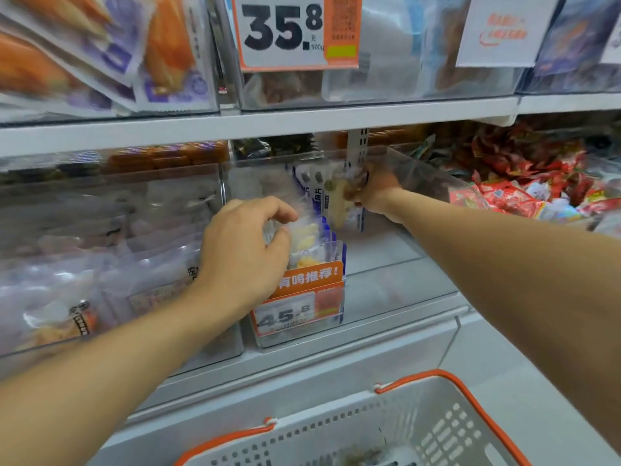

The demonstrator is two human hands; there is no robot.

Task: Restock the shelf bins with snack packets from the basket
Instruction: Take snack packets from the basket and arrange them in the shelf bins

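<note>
- While left hand [247,250] pinches front packets [304,242] in the clear bin [396,284], keeping the row upright
- right hand [376,193] grips more packets at back, seemingly slotting them in
- basket [386,428] sits below, nearly empty

Two hands [245,250]; one basket [336,428]; two numbered price tags [282,31].

Left hand [247,253] fingers [282,210] curl over upright snack packets [311,240] in the clear bin [396,264]; right hand [376,193] grips another packet [339,196] just beyond them (blurred).
</note>
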